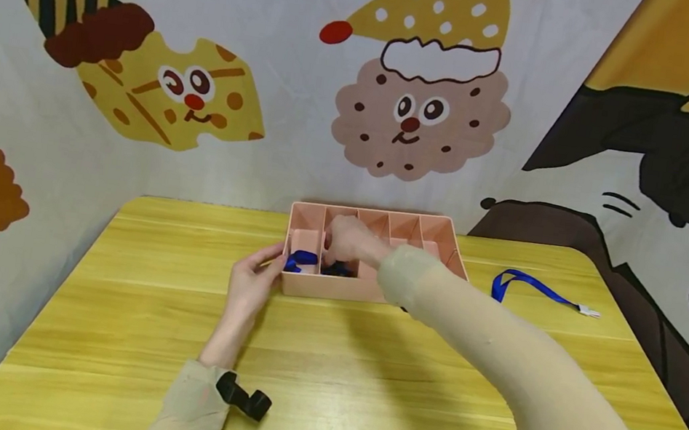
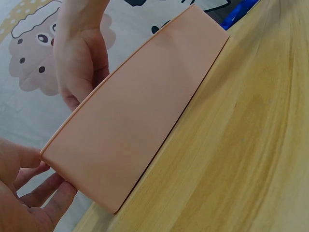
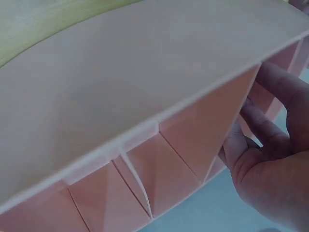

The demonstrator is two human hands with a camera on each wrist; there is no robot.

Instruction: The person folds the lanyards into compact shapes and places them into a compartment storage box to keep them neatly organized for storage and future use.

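At the back of the table stands a pink divided box [image 1: 334, 288]. My left hand [image 1: 250, 288] holds its left end near the front corner; in the left wrist view the fingers [image 2: 60, 200] touch the end wall. My right hand [image 1: 350, 239] reaches down into the second compartment from the left. In the right wrist view its fingers [image 3: 270, 128] are spread apart behind a divider, with nothing seen between them; the tips are partly hidden. Below that hand lies a dark bundle [image 1: 337, 269], its kind unclear. A folded blue strap [image 1: 300, 260] lies in the leftmost compartment.
A blue lanyard [image 1: 533, 281] with a pale clip end lies on the wooden table [image 1: 320, 388], right of the box. A cartoon-printed cloth [image 1: 294, 105] hangs close behind the box. My right forearm [image 1: 486, 338] crosses over the box's front right part.
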